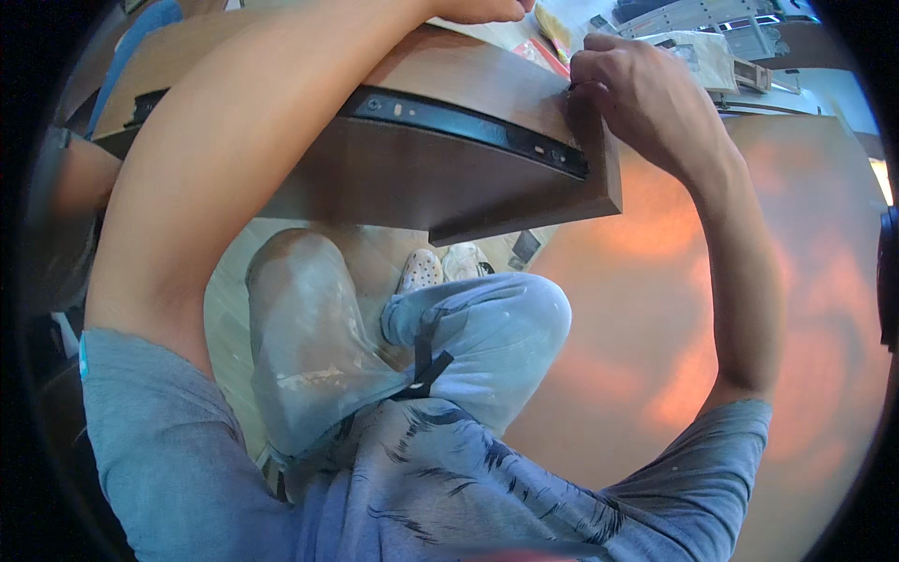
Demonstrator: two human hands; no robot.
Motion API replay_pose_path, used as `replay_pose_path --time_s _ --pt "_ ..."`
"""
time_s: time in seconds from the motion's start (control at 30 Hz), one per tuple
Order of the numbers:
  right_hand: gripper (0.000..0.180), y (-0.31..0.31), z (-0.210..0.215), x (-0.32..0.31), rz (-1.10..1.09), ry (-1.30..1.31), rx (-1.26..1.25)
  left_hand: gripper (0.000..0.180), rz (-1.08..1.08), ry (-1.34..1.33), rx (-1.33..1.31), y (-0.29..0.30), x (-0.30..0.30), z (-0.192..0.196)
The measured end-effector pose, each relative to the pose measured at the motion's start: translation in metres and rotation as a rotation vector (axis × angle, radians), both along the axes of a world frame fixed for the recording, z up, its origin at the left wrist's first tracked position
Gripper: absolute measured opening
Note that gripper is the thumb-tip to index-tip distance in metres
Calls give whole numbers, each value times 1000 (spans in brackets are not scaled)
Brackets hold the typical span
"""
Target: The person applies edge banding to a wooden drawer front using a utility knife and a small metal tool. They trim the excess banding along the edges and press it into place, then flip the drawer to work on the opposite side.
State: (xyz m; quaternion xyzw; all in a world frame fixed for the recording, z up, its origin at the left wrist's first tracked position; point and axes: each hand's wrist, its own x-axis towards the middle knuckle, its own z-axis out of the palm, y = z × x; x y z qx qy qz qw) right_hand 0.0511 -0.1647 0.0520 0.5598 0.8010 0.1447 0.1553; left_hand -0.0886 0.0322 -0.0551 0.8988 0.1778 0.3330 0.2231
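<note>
A brown wooden drawer box (pixel 449 178) stands in front of me with a dark metal slide rail (pixel 468 126) running along its side. My right hand (pixel 637 94) rests at the right end of the rail, fingers curled and pinched at the box's top corner; whatever it pinches is too small to tell. My left hand (pixel 482 9) reaches over the top of the box at the upper edge of the view, fingers closed, mostly cut off. My left forearm crosses in front of the box.
My bent knees in pale trousers (pixel 375 328) are below the box, with light shoes (pixel 440 267) on a wooden floor. A large reddish-brown panel (pixel 749 309) lies to the right. Metal rails and packaging (pixel 702 28) sit at the top right.
</note>
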Motion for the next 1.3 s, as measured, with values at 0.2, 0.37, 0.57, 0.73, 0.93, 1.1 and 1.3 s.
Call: replay_pose_path --time_s 0.2,0.37,0.57,0.73,0.93,1.1,1.3 --pt "14 14 3 -11 -17 -22 -75 14 43 73 20 0 -3 4" --pt "12 25 4 -23 6 -37 -55 13 59 81 32 8 -11 6" --pt "14 28 -3 -40 -55 -175 -122 11 19 36 -17 12 -13 0" --pt "11 36 -4 -49 -58 -278 -122 10 23 38 -37 16 -14 -3" --pt "11 27 -6 -46 198 -381 -82 11 42 50 -38 11 -7 -5" --pt "11 29 -15 -55 208 -432 -121 11 26 14 -10 11 -5 -10" --pt "13 36 -30 -56 74 -475 -216 10 47 24 -10 8 -3 -20"
